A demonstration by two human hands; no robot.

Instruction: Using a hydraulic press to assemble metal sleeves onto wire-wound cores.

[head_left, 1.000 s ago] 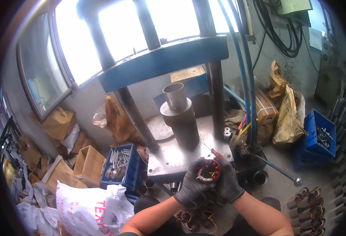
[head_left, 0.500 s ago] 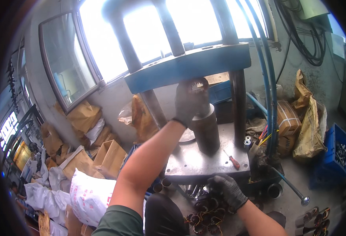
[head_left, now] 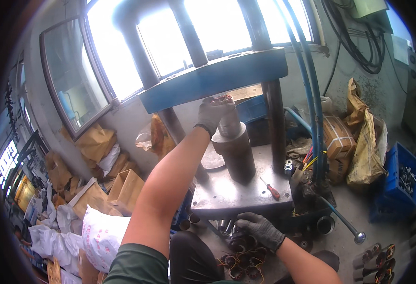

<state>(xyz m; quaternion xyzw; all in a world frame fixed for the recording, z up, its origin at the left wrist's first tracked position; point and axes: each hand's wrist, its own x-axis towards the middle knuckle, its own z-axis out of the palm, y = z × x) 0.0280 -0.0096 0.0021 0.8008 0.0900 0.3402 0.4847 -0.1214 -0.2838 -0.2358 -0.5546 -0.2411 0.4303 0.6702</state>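
Observation:
My left hand (head_left: 212, 116), in a dark grey glove, is closed around the upper part of a motor stator (head_left: 228, 125). Reddish copper windings show at the stator's top. It stands upright on a thick dark steel cylinder (head_left: 236, 161), beneath the blue crossbeam (head_left: 212, 78) of a press. The cylinder rests on the press's metal table (head_left: 212, 196). At the table's front edge is my gloved right hand (head_left: 261, 231), its fingers loosely bent and apart, close above dark round motor parts (head_left: 241, 265) with yellow wires. I see nothing in it.
A red-handled screwdriver (head_left: 273, 191) lies on the table's right side. Blue hoses (head_left: 314, 94) and a ball-ended lever (head_left: 340, 220) are at the right, with a blue crate (head_left: 397, 182) of metal parts beyond. White sacks (head_left: 101, 234) and cardboard boxes (head_left: 125, 189) crowd the left.
My left hand has brought the stator down and upright onto the steel cylinder; before, it was tilted and blurred above it. My right hand stays by the table's front edge. The view has shifted slightly.

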